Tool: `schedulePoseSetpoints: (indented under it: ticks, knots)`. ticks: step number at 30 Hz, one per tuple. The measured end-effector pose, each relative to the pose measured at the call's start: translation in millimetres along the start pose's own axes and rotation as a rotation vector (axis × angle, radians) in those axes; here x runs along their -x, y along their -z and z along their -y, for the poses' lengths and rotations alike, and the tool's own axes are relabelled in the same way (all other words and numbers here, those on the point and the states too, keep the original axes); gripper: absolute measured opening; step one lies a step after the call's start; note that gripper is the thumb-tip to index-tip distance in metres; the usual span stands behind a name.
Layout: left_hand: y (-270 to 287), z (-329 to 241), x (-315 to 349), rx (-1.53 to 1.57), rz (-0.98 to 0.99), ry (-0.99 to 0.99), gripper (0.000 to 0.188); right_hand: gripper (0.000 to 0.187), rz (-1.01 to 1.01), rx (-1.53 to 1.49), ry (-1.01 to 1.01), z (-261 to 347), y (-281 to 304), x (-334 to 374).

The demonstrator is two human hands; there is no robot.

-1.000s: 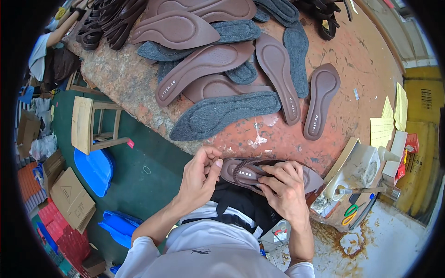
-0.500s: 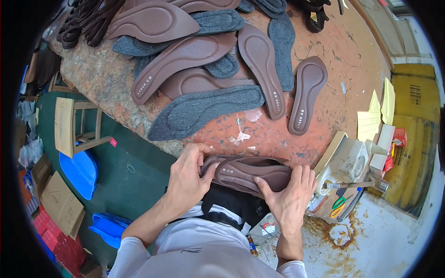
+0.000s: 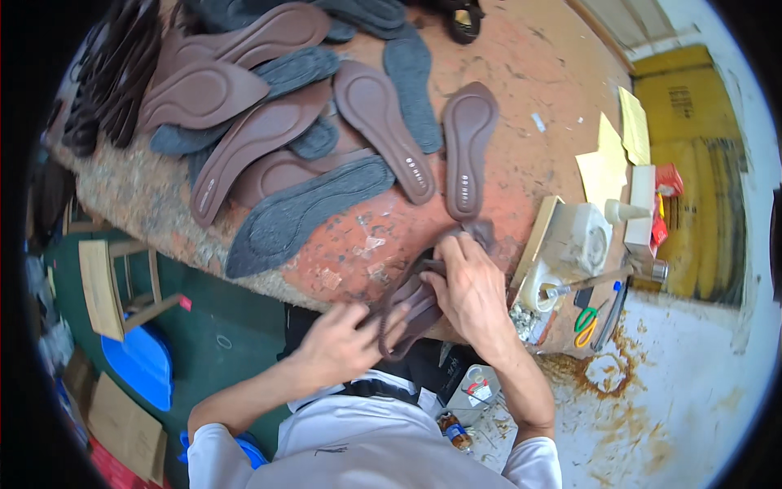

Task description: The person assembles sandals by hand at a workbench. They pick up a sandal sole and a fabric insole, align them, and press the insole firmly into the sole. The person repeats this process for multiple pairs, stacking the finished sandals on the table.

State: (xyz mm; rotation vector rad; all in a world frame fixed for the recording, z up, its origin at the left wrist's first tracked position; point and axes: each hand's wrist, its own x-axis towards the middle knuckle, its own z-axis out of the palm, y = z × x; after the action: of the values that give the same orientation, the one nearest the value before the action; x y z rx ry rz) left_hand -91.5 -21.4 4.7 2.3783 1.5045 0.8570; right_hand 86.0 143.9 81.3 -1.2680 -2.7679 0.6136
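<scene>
A dark brown sandal [image 3: 417, 303] with a braided strap edge is held at the table's near edge, slanting from lower left to upper right. My right hand [image 3: 471, 292] closes over its far end, thumb on the inner side and fingers bent across the top. At the strap end, my left hand [image 3: 340, 341] has its fingers curled against the sandal; motion blurs them. Just beyond the sandal lies a brown insole [image 3: 470, 151], pointed end away from me. A grey fabric-covered insole [image 3: 301, 216] lies left of it, below a pile of brown and grey insoles [image 3: 265, 155].
Dark straps [image 3: 114, 81] are heaped at the far left. On the right stand a white container [image 3: 577, 236], a tape roll [image 3: 539, 292], a brush [image 3: 595, 281] and scissors [image 3: 586, 326]. Yellow papers [image 3: 604, 163] lie behind them. A wooden stool [image 3: 102, 285] stands on the green floor.
The sandal has turned from lying crosswise to a steep slant, its right end swung away from me. My right hand moved up and inward over it; my left hand shifted slightly lower. The view has shifted.
</scene>
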Motion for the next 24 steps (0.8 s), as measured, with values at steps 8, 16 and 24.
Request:
schedulePoseSetpoints:
  ticks: [8,16,24]
  knots:
    - [-70.0,-52.8,-19.1,0.325,0.006,0.451,0.069,0.1,0.179,0.055,-0.198,70.1,-17.1,88.6]
    - [-58.1,-56.9,-24.3,0.203,0.171,0.401,0.065,0.11,0.034,0.054,-0.186,57.8,-40.2,82.0]
    - [-65.8,-54.5,-29.8,0.356,0.007,0.525,0.094,0.115,-0.141,0.081,-0.202,37.4,-55.0,38.5]
